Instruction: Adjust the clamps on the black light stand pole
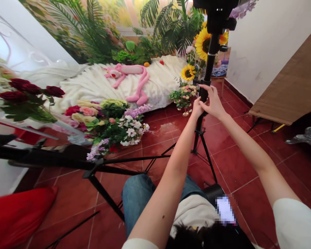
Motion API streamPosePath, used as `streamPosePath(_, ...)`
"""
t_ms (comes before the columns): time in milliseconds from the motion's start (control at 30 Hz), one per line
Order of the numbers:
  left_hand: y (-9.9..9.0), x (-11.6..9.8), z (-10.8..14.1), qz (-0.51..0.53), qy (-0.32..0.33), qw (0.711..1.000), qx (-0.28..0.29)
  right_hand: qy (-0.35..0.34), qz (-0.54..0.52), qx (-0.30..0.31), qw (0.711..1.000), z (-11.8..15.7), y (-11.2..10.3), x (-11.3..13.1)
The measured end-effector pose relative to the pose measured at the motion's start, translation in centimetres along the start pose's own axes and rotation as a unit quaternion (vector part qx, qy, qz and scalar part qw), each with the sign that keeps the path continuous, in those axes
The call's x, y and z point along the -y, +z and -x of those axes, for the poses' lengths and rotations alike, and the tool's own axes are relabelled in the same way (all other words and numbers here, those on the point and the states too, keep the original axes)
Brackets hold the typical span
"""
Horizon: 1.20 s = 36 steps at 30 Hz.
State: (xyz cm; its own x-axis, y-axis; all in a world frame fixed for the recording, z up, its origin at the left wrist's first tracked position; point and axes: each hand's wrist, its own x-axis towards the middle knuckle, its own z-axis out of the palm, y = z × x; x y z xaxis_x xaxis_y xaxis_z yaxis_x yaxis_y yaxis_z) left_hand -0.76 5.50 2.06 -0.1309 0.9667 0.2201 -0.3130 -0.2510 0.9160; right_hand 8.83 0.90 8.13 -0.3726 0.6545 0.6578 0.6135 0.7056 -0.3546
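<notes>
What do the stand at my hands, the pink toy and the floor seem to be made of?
Stand: probably metal, finished satin black, judging by its slim, straight tubes. Pink toy: likely plush fabric, matte, given its limp, soft limbs. Floor: perhaps glazed ceramic tile, glossy red, showing joint lines and pale reflections.

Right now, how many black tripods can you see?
2: the front tripod, with left hand and right hand at it; the left-side tripod, partly out of frame. Others may be hidden.

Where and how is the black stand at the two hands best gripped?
Probably by its upright pole, wrapped from the person's side: it is slim and straight, nothing appears to block that side, and the splayed legs lie well below.
</notes>
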Motion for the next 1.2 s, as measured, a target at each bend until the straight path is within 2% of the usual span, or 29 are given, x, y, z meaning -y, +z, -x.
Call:
streamPosePath(200, -0.4, -1.0, 1.0, -0.09, 0.018, 0.996, 0.015, 0.024, 0.027, 0.026, 0.999, 5.6, -1.8, 0.2)
streamPosePath(333, -0.3, -1.3, 1.5, -0.1, 0.024, 0.994, 0.022, 0.035, 0.082, 0.051, 0.995, 7.4, -1.5, 0.8)
streamPosePath(533, -0.4, -1.5, 1.6, -0.09, 0.021, 0.995, 0.022, 0.083, 0.097, 0.022, 0.992, 6.6, -0.3, 1.6)
streamPosePath(700, -0.5, -1.1, 1.4, -0.074, 0.023, 0.997, 0.023, 0.172, 0.09, 0.032, 0.98, 5.6, -0.4, 2.1)
streamPosePath(800, -0.5, -1.2, 1.4, -0.075, 0.027, 0.997, 0.023, 0.227, 0.008, 0.004, 0.974, 5.4, -0.1, 1.6)
streamPosePath(867, -0.5, -1.5, 1.6, -0.076, 0.024, 0.996, 0.026, 0.277, -0.098, -0.033, 0.955, 5.3, 0.4, 1.0)
streamPosePath(900, -0.4, -1.6, 1.7, -0.077, 0.022, 0.996, 0.028, 0.316, -0.164, -0.051, 0.933, 5.2, 0.7, 0.8)
streamPosePath(933, -0.4, -1.8, 1.8, -0.079, 0.019, 0.996, 0.03, 0.363, -0.235, -0.068, 0.899, 5.1, 1.0, 0.6)
streamPosePath(967, -0.4, -2.0, 1.9, -0.082, 0.016, 0.996, 0.03, 0.413, -0.309, -0.082, 0.853, 5.0, 1.4, 0.5)
streamPosePath(1033, -0.3, -2.4, 2.1, -0.089, 0.01, 0.996, 0.028, 0.497, -0.444, -0.108, 0.738, 4.9, 1.9, 0.6)
streamPosePath(1100, -0.3, -2.6, 2.2, -0.093, 0.005, 0.995, 0.023, 0.542, -0.544, -0.139, 0.625, 4.9, 2.3, 0.8)
streamPosePath(1167, -0.2, -2.7, 2.2, -0.094, 0.003, 0.995, 0.019, 0.559, -0.61, -0.16, 0.538, 4.9, 2.4, 1.0)
streamPosePath(1200, -0.2, -2.6, 2.2, -0.094, 0.003, 0.995, 0.018, 0.564, -0.632, -0.166, 0.505, 4.9, 2.5, 1.1)
